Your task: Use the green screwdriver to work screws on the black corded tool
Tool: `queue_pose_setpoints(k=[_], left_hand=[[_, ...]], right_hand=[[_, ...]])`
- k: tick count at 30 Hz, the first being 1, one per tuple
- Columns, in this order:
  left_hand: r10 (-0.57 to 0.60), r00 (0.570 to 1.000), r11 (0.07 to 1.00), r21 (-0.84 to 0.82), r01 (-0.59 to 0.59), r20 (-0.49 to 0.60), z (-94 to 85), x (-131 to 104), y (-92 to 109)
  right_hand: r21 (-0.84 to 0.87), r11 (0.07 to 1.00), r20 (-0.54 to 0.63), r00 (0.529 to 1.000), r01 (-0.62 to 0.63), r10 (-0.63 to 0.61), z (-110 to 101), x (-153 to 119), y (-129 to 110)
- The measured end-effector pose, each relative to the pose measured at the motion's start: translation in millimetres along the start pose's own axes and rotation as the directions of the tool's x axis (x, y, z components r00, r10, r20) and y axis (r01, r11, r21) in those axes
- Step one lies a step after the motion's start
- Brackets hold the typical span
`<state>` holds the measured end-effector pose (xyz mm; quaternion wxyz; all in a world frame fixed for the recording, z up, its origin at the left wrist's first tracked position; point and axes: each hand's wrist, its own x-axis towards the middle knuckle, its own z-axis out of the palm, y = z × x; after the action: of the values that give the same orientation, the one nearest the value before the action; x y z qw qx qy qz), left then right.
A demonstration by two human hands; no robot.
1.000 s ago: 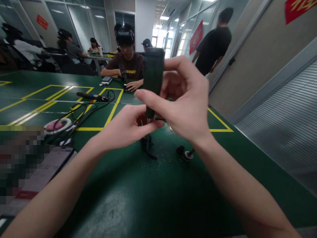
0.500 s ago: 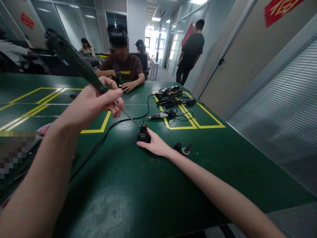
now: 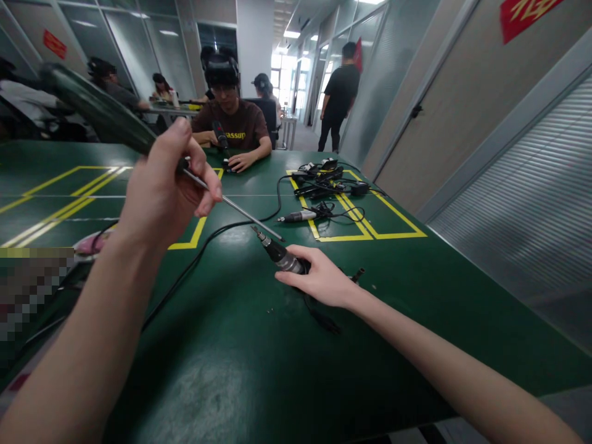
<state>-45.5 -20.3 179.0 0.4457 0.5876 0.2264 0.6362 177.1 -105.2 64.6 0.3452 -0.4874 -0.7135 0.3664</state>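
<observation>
My left hand (image 3: 171, 179) is closed around a screwdriver (image 3: 234, 205). Its dark handle (image 3: 99, 108) points up and left, and its thin metal shaft slants down to the right. Lower on the table, my right hand (image 3: 319, 276) grips an electric screwdriver (image 3: 280, 254) with a black nose and a bit tip. That tool leans with its bit towards the upper left. The shaft's end lies just above its nose; whether they touch I cannot tell. A short dark cord end (image 3: 326, 320) hangs below my right hand. My palm hides the rear of the tool.
Another electric screwdriver (image 3: 298, 216) with a grey body lies beyond my right hand, near bundled black cables (image 3: 324, 179). A black cable (image 3: 203, 246) crosses the green table (image 3: 259, 382). Across it sits a co-worker (image 3: 231, 123) holding a dark tool; another person (image 3: 340, 98) stands behind.
The electric screwdriver has tipped from nearly upright to leaning left, as my right hand shifted right and down. My left hand has turned, bringing the screwdriver's tip to the right and its handle left.
</observation>
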Motion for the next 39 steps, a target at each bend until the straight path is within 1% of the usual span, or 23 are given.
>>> queue_pose_setpoints(k=[2,5,8,12,18,20,22,25,27,29,31,36,39], left_hand=[[-0.016,1.0,1.0,-0.003,0.016,0.014,0.7,-1,-6],[-0.064,0.994,0.998,0.0,0.065,0.09,0.6,-5,-16],[-0.133,0.978,0.991,0.002,0.134,0.161,2.0,-10,-23],[-0.192,0.962,0.981,0.019,0.192,0.194,4.4,-15,-24],[-0.206,0.949,0.978,0.038,0.203,0.238,4.0,-13,-23],[-0.221,0.952,0.975,0.04,0.218,0.211,5.0,-11,-23],[-0.206,0.971,0.979,0.026,0.204,0.125,7.1,-10,-25],[-0.12,0.992,0.992,0.02,0.121,-0.04,11.8,-10,-30],[-0.046,0.993,0.999,0.019,0.048,-0.106,15.3,-11,-34],[0.022,0.99,1.0,0.009,-0.021,-0.139,18.8,-13,-37],[0.057,0.987,0.998,0.005,-0.057,-0.152,22.5,-15,-38],[0.025,0.98,0.997,-0.061,-0.037,-0.196,32.2,-20,-28],[0.081,0.974,0.995,-0.045,-0.092,-0.214,32.8,-20,-28]], right_hand=[[-0.009,0.999,-0.001,1.0,-0.031,0.031,-4,-10,-4],[-0.012,0.998,-0.006,0.998,-0.055,0.055,-6,-22,-7],[-0.008,0.998,-0.01,0.998,-0.06,0.06,-6,-28,-8],[-0.011,0.998,-0.005,0.998,-0.058,0.058,-6,-29,-8],[-0.014,0.998,0.004,0.998,-0.06,0.06,-7,-26,-8],[-0.013,0.998,0.002,0.998,-0.062,0.062,-7,-25,-9],[-0.012,0.998,-0.002,0.998,-0.067,0.067,-7,-24,-9],[-0.011,0.997,-0.008,0.997,-0.074,0.074,-5,-23,-10],[-0.008,0.997,-0.007,0.997,-0.076,0.076,-4,-22,-9],[0.0,0.997,-0.006,0.997,-0.08,0.08,-2,-22,-9],[0.009,0.996,-0.007,0.996,-0.084,0.084,-1,-23,-8],[0.015,0.996,-0.03,0.995,-0.093,0.093,-1,-25,-5],[0.011,0.996,-0.038,0.995,-0.094,0.094,-1,-26,-4]])
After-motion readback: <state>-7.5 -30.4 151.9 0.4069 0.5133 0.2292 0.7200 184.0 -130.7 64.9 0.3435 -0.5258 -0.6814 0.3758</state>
